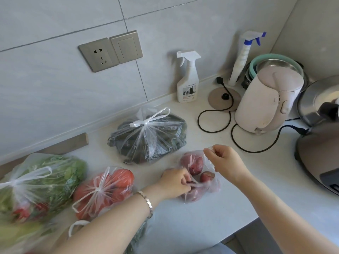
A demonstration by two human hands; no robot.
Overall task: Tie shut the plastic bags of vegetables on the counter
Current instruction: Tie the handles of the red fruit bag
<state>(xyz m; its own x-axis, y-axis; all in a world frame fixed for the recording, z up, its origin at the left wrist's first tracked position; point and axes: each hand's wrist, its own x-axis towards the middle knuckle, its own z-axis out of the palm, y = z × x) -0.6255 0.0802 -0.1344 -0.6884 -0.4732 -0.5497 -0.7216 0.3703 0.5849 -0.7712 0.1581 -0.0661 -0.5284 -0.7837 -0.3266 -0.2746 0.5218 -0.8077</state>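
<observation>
Now the bag of red potatoes (197, 177) lies on the tabletop (183, 222) between both hands. Left hand (175, 183) pinches the near handle low; right hand (224, 161) pinches the far handle, lifted up and rightward. Crossing them should come next.

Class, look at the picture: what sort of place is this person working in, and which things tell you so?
Most likely a home kitchen: a pale counter against a tiled wall, an electric kettle beside its base, and tied bags of vegetables such as the tomato bag.

Kettle (266, 103) right of 4 bags (148, 136)
</observation>
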